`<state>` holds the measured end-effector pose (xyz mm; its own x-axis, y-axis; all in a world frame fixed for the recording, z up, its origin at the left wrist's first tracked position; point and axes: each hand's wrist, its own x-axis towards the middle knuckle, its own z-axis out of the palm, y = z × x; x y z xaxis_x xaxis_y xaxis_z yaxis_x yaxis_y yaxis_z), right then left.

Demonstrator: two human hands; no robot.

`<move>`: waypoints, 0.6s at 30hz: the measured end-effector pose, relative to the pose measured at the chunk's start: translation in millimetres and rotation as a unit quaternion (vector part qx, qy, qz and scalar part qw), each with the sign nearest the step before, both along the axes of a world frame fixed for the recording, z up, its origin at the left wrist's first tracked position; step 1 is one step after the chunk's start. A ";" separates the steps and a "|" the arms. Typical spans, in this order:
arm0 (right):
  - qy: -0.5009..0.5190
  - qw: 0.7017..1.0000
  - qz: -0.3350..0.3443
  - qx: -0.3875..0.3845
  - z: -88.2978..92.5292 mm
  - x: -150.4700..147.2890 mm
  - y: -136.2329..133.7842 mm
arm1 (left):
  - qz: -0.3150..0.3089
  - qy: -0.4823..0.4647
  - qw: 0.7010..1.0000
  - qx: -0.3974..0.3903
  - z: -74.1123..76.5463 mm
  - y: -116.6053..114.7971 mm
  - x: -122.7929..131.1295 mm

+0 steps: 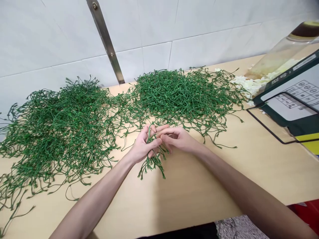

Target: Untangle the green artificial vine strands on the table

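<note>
We're prob. sorting: our L hand (141, 146) is clamped on a bunch of green stems (153, 162), btwn the worktop (199, 192)'s near edge and the big pile (179, 94) at its back edge. Our R hand (182, 138) has thumb & finger together there; can't tell if on a stem. Next likely needs a light pinch, bunch steady.
</note>
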<state>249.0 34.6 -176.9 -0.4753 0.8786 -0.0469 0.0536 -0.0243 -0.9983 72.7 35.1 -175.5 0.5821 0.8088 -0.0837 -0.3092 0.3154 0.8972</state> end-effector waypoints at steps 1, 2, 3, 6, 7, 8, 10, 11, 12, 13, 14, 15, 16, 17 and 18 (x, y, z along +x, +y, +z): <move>0.019 1.000 0.007 -0.009 -0.3 -0.3 0.5 | -0.007 0.000 1.000 0.002 0.3 0.1 -0.2; 0.031 0.999 0.014 -0.019 -0.4 0.0 0.9 | -0.012 0.003 1.000 0.004 0.5 0.1 -0.4; 0.038 0.999 0.017 -0.028 -0.5 0.6 1.1 | -0.016 0.009 1.000 0.007 0.7 0.2 -0.5; 0.045 0.998 0.018 -0.048 -2.2 2.0 0.4 | -0.025 0.035 0.999 0.015 0.9 -0.4 -0.6; 0.047 0.997 0.019 -0.050 -3.2 2.0 -0.1 | -0.029 0.042 0.999 0.016 0.8 -0.8 -0.5; 0.047 0.997 0.023 -0.051 -4.1 1.7 -0.6 | -0.032 0.051 0.998 0.017 0.8 -1.3 -0.3; 0.048 0.997 0.036 -0.053 -5.0 0.8 -1.4 | -0.036 0.072 0.997 0.018 0.7 -2.4 0.2; 0.051 0.996 0.043 -0.053 -4.8 0.6 -1.6 | -0.037 0.081 0.996 0.020 0.8 -2.8 0.5; 0.055 0.996 0.048 -0.051 -4.2 0.6 -1.7 | -0.039 0.089 0.995 0.024 0.8 -3.0 0.7; 0.058 0.996 0.051 -0.046 -3.1 1.0 -1.5 | -0.042 0.092 0.994 0.029 0.7 -3.1 0.7; 0.059 0.996 0.052 -0.039 -1.8 1.9 -1.2 | -0.046 0.091 0.994 0.036 0.5 -2.9 0.6; 0.059 0.997 0.049 -0.031 -0.3 3.2 -0.8 | -0.049 0.087 0.994 0.046 0.2 -2.6 0.3; 0.056 0.997 0.046 -0.027 1.3 4.8 -0.4 | -0.049 0.081 0.994 0.055 -0.3 -2.1 -0.2; 0.053 0.997 0.045 -0.028 2.8 6.6 0.0 | -0.050 0.074 0.994 0.061 -1.0 -1.6 -0.7; 0.050 0.997 0.046 -0.033 4.2 8.6 0.4 | -0.052 0.065 0.994 0.065 -1.8 -1.1 -1.4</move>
